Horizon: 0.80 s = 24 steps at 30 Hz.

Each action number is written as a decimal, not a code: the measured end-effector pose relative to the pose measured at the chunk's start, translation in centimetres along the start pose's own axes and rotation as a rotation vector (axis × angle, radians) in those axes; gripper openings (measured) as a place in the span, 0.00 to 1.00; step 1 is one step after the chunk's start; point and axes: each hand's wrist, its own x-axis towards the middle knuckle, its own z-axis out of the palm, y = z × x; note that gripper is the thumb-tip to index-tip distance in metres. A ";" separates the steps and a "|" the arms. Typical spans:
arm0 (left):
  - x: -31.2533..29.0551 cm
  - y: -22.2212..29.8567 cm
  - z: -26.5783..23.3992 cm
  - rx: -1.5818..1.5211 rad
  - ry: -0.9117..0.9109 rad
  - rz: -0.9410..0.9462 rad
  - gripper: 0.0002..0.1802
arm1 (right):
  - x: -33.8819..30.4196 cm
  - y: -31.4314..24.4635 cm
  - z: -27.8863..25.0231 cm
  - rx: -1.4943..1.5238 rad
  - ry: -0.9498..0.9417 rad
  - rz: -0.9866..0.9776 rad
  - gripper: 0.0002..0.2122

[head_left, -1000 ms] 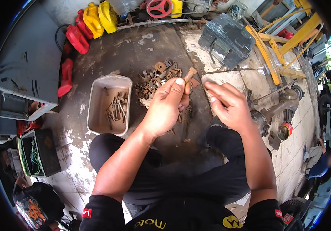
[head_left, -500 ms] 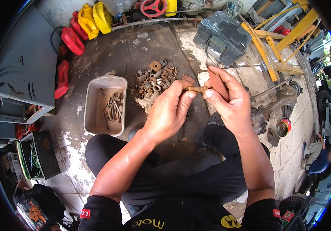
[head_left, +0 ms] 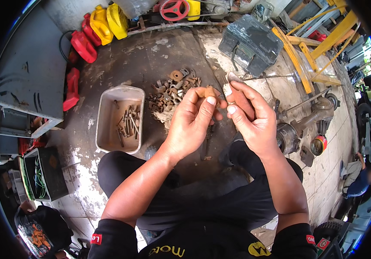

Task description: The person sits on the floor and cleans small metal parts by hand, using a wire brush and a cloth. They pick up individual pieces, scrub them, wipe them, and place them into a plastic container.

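Observation:
Above my lap, my left hand (head_left: pixel 190 123) pinches a rusty bolt (head_left: pixel 210 92) between thumb and fingers; much of it is hidden behind the fingers. Close by on the right, my right hand (head_left: pixel 256 123) is closed on a folded piece of reddish-brown sandpaper (head_left: pixel 242 103), its thumb in front. A small gap separates the sandpaper from the bolt. Beyond my left hand lies a pile of rusty hardware (head_left: pixel 168 93) on the floor. Left of the pile stands a beige plastic tub (head_left: pixel 105 116) with several bolts (head_left: pixel 129 123) inside.
A black toolbox (head_left: pixel 252 45) sits at the far right, next to a yellow metal frame (head_left: pixel 297 60). Axle parts (head_left: pixel 312 116) and an open can (head_left: pixel 318 144) lie right of me. Red and yellow jerrycans (head_left: pixel 101 30) line the back left, near a grey cabinet (head_left: pixel 26 73). Another person (head_left: pixel 358 183) is at the right edge.
The bolt has left the sandpaper and tipped more upright in my left hand. My right hand has shifted slightly away, still with the sandpaper.

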 end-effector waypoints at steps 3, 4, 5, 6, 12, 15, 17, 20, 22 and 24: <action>-0.1 0.3 -0.5 0.345 -0.018 0.136 0.10 | 0.1 -0.3 -0.5 -0.075 0.009 0.030 0.18; -0.1 0.4 -0.6 0.518 -0.019 0.206 0.09 | 0.3 -0.2 -0.6 -0.075 0.007 0.022 0.18; -0.1 0.4 -0.7 0.557 -0.016 0.234 0.09 | 0.4 -0.2 -0.7 -0.075 0.006 0.015 0.17; -0.2 0.3 -0.8 0.597 -0.013 0.262 0.09 | 0.3 -0.3 -0.6 -0.061 0.008 0.017 0.17; 0.2 0.0 -0.9 0.604 -0.008 0.308 0.07 | 0.7 -0.2 -1.0 -0.458 -0.124 -0.313 0.15; 0.3 -1.2 -1.5 0.536 -0.006 0.241 0.07 | 1.4 0.8 -1.1 -0.555 -0.161 -0.360 0.14; 0.6 -0.9 -1.2 0.490 -0.010 0.211 0.06 | 2.0 2.2 -1.6 -0.488 -0.049 -0.267 0.14; 0.4 -0.5 -0.8 0.446 -0.004 0.213 0.06 | 1.8 1.7 -1.4 -0.417 -0.008 -0.240 0.15; 0.7 -0.9 -1.2 0.468 -0.013 0.230 0.06 | 1.3 0.1 -0.9 -0.427 -0.029 -0.258 0.15; 0.6 -1.3 -1.4 0.420 -0.007 0.301 0.07 | 0.8 -0.1 -1.0 -0.388 -0.082 -0.183 0.15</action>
